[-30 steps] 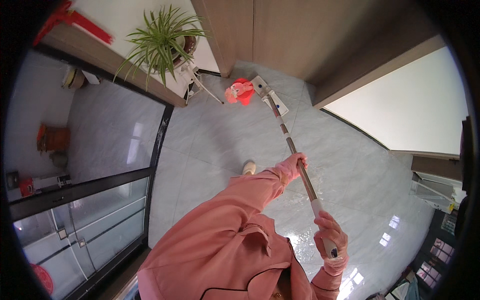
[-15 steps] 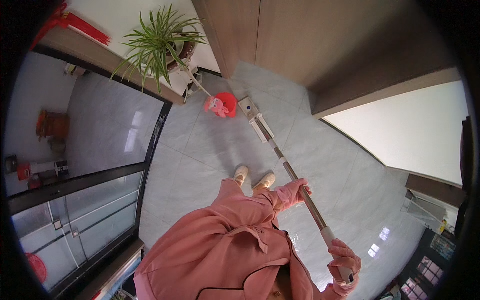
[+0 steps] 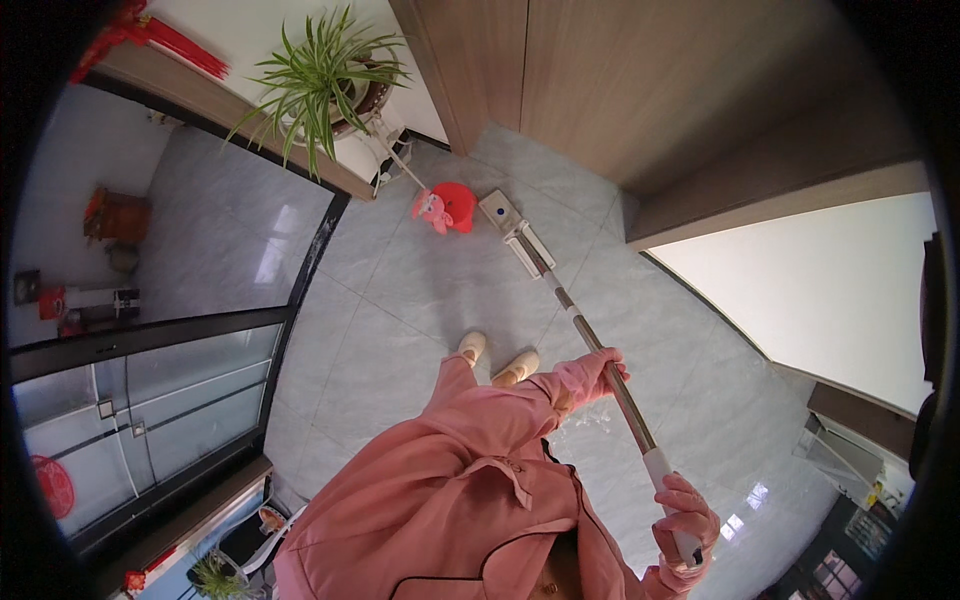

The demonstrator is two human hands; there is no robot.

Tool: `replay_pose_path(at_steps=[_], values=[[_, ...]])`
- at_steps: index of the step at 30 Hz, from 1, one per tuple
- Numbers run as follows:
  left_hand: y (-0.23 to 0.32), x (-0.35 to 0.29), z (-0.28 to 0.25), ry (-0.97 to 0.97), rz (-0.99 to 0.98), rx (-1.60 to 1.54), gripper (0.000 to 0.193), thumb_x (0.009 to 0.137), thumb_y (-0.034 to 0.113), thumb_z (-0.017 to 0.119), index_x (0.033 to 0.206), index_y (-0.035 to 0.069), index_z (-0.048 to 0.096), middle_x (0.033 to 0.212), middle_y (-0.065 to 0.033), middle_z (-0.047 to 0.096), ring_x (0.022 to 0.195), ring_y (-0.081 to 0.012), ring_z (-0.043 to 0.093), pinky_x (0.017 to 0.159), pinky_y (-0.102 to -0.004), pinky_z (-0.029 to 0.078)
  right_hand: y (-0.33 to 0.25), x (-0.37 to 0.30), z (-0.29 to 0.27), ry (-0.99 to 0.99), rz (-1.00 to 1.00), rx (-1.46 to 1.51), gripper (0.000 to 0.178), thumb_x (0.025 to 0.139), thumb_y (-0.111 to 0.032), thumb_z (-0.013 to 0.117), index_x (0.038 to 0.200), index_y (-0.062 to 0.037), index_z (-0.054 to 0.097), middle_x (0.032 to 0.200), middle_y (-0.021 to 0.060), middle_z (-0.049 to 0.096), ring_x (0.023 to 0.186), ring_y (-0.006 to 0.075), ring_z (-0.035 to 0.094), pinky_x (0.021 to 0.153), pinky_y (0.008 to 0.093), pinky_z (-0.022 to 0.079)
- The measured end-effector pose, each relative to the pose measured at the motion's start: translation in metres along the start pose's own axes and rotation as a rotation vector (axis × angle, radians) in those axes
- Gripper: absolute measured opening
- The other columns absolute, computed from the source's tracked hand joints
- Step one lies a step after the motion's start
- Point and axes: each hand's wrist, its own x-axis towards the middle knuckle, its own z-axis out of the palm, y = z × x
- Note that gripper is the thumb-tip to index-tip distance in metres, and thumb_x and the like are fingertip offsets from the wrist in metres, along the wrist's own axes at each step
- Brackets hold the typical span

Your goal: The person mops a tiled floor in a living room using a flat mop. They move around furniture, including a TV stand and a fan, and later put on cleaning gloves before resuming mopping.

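Left hand [image 3: 607, 372] is wrapped around the silver pole [image 3: 632, 412] of a flat mop [image 3: 587, 332], right hand [image 3: 688, 515] is clamped on its white end grip [image 3: 656, 468], closer to the body. Mop head [image 3: 512, 228] is way out ahead of both, down at the grey tiled floor [image 3: 400, 280], just beside some red-and-pink thing [image 3: 458, 205], can't tell what.

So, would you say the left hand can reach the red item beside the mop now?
Probably not: the left hand grips the mop pole, and the red item lies beyond the shoes.
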Motion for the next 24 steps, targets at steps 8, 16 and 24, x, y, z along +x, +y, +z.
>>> replay_pose_path(at_steps=[8,16,24], values=[[0.01,0.024,-0.001,-0.059,0.11,-0.033,0.014,0.079,0.011,0.057,0.068,0.005,0.051,0.061,-0.0042,0.053,0.056,-0.0193,0.056,0.057,-0.0308,0.051,0.012,0.016,-0.007,-0.009,-0.004,0.023,0.022,0.055,0.002,0.071,0.069,-0.007,0.057,0.091,0.0116,0.065,0.104,0.0302,0.057,0.095,0.046,0.039],[0.015,0.017,-0.001,-0.032,0.153,-0.049,0.014,0.079,0.008,0.056,0.069,0.005,0.046,0.06,-0.006,0.051,0.058,-0.0198,0.054,0.059,-0.0331,0.052,0.029,0.03,-0.023,-0.13,-0.042,0.04,0.025,0.054,0.007,0.069,0.072,-0.0067,0.057,0.092,0.0121,0.065,0.104,0.0298,0.057,0.095,0.0441,0.04],[-0.007,0.005,-0.01,0.042,0.146,0.002,0.012,0.08,0.011,0.055,0.073,0.006,0.047,0.063,-0.0049,0.052,0.06,-0.02,0.056,0.061,-0.0315,0.053,0.025,0.018,-0.034,-0.145,-0.043,0.079,0.024,0.057,0.003,0.069,0.074,-0.0076,0.057,0.091,0.0122,0.065,0.1,0.0306,0.059,0.094,0.0448,0.041]])
